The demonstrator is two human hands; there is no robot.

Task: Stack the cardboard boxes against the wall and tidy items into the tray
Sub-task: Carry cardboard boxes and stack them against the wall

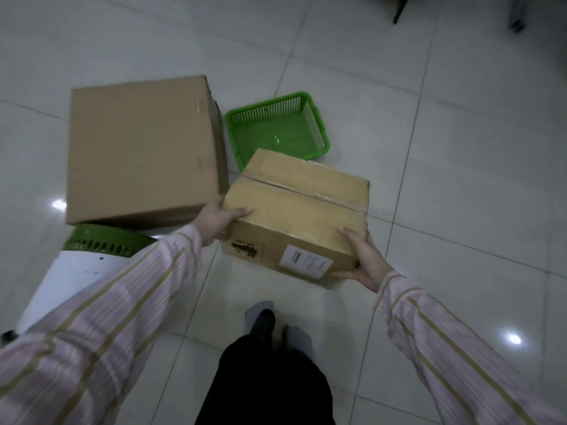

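A small taped cardboard box (294, 207) with a white label on its near side is held above the tiled floor. My left hand (219, 220) grips its left near corner, thumb on top. My right hand (365, 260) grips its right near corner, thumb on top and fingers under the bottom edge. A larger plain cardboard box (141, 148) stands on the floor to the left, close beside the small one. Behind the small box lies a green plastic mesh tray (277, 130), which looks empty; its near corner is hidden by the box.
A white and green appliance (82, 265) lies at the lower left, partly under the large box and my left sleeve. My feet (270, 320) stand just behind the held box. Dark furniture legs (399, 10) show at the top right. Pale tiled floor (460, 148) spreads to the right.
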